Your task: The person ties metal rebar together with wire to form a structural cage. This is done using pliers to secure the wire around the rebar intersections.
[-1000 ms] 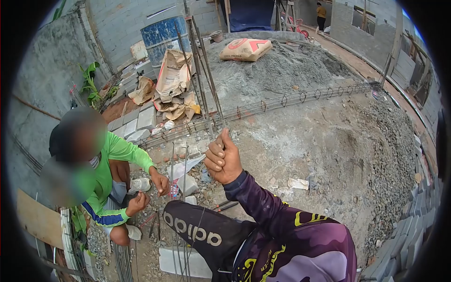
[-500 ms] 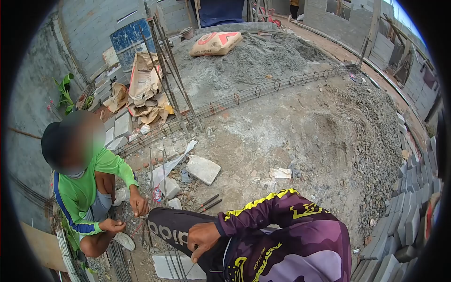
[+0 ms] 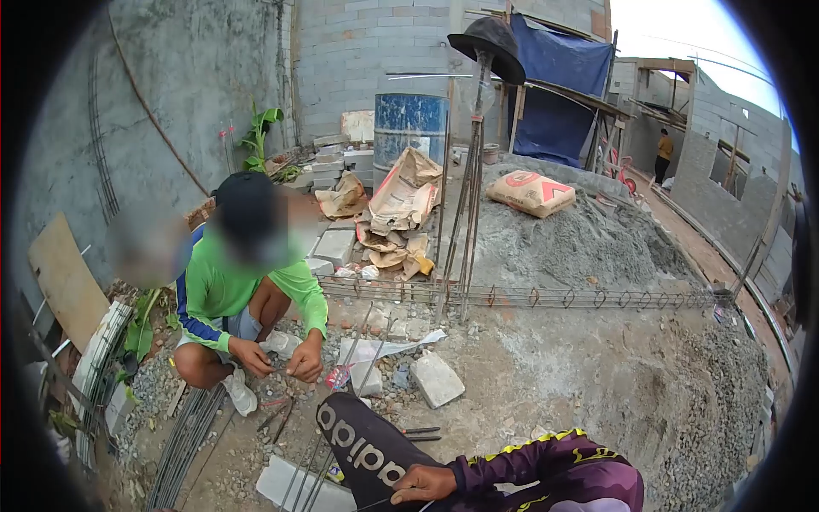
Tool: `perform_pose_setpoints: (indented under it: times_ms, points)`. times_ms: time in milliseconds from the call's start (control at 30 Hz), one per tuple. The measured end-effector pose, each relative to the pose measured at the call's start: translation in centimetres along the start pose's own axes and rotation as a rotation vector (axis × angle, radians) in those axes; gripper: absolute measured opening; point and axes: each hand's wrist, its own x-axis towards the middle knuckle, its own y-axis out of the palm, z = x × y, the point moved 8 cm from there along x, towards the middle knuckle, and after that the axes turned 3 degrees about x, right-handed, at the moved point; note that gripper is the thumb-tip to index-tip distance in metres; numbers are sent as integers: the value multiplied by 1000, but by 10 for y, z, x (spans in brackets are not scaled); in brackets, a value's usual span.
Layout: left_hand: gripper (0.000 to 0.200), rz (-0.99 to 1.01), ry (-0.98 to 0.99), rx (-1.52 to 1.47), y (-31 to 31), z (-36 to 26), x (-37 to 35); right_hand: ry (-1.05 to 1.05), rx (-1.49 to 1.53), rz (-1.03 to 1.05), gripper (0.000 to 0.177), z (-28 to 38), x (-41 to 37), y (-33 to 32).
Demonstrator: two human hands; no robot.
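My right hand (image 3: 424, 484) is closed in a pinch beside my dark trouser leg (image 3: 363, 444), at the bottom of the head view. From its fingers a thin wire (image 3: 374, 505) runs down to the left; its far end is cut off by the frame. Left of my leg, several steel rods (image 3: 317, 469) slant upward over a pale concrete block (image 3: 277, 480). Past my knee lie two black bars or handles (image 3: 420, 433). My left hand does not show.
A co-worker in a green shirt (image 3: 205, 294) crouches at left, hands (image 3: 304, 360) together near the rods. A rebar bundle (image 3: 183, 452) lies on the ground. Upright bars carry a hard hat (image 3: 490, 47). A long rebar cage (image 3: 546, 296) crosses behind, before a cement bag (image 3: 531, 194) on sand.
The view has swung left and up, bringing the hard hat and more wall into sight. My right hand now appears lower and further right, still pinched. The co-worker's hands stay close together.
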Motion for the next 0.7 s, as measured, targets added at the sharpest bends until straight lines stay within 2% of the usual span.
perform_pose_setpoints:
  times_ms: [67,100,200,233,267,333,433,500,533,567,600,667,700]
  points:
    - [46,29,-128,-67,3,11,1,106,-10,107,39,-23,-6,11]
    - [46,6,-152,-46,4,13,-1,69,14,34,41,40,3,9]
    - [44,-14,-191,-17,-2,20,-6,65,-144,-50,41,47,6,0]
    - [40,-2,-229,-69,4,21,-11,208,-66,-25,40,-47,-5,-1]
    - [38,37,-251,-118,8,25,-10,18,-34,-122,38,-22,3,-10]
    - [35,100,-295,-213,10,40,-10,134,134,-300,39,-39,7,-25]
    - [29,137,-315,-229,-29,22,-18,68,373,-534,39,-22,21,-53]
    - [28,173,-374,-223,-14,18,-49,-111,540,-714,42,-1,33,-87]
    - [24,118,-413,-192,-6,22,-69,-183,602,-822,44,8,38,-104]
    - [20,70,-461,-173,-1,29,-90,-271,594,-893,44,25,45,-123]
    - [22,107,-561,-162,0,38,-112,-320,659,-967,44,38,51,-137]
    - [23,147,-725,-118,-6,59,-156,-433,664,-1235,43,55,59,-165]
    - [22,123,-819,-113,-12,69,-179,-392,726,-1321,43,63,66,-173]
